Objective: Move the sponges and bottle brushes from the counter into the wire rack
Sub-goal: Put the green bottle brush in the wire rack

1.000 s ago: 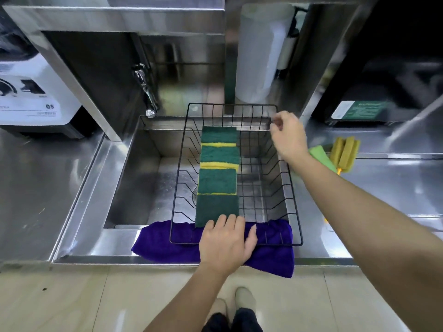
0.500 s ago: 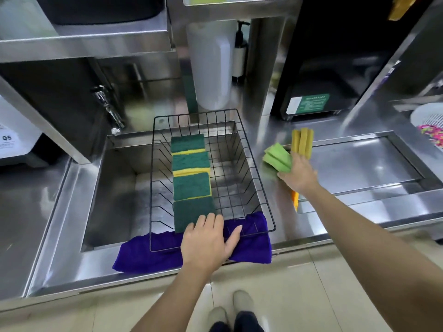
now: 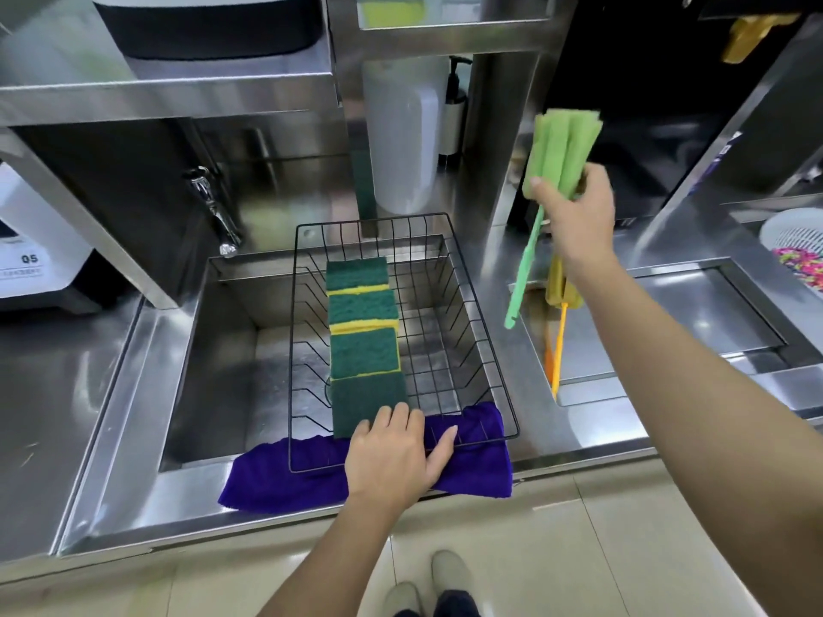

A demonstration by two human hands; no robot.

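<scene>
My right hand (image 3: 576,216) gripped the green brush (image 3: 559,158) aloft beside the wire rack (image 3: 485,349), my left hand (image 3: 394,456) lay flat, fingers spread, on its front rim, four sponges (image 3: 363,336) inside.

Four sponges (image 3: 363,345); two bottle brushes (image 3: 562,149); one wire rack (image 3: 485,345); one purple cloth (image 3: 285,476)

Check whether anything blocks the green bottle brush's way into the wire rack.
Nothing visible does. The right hand holds the green bottle brush in the air, right of the wire rack. The rack is open-topped, and its right half beside the sponges is free.
</scene>
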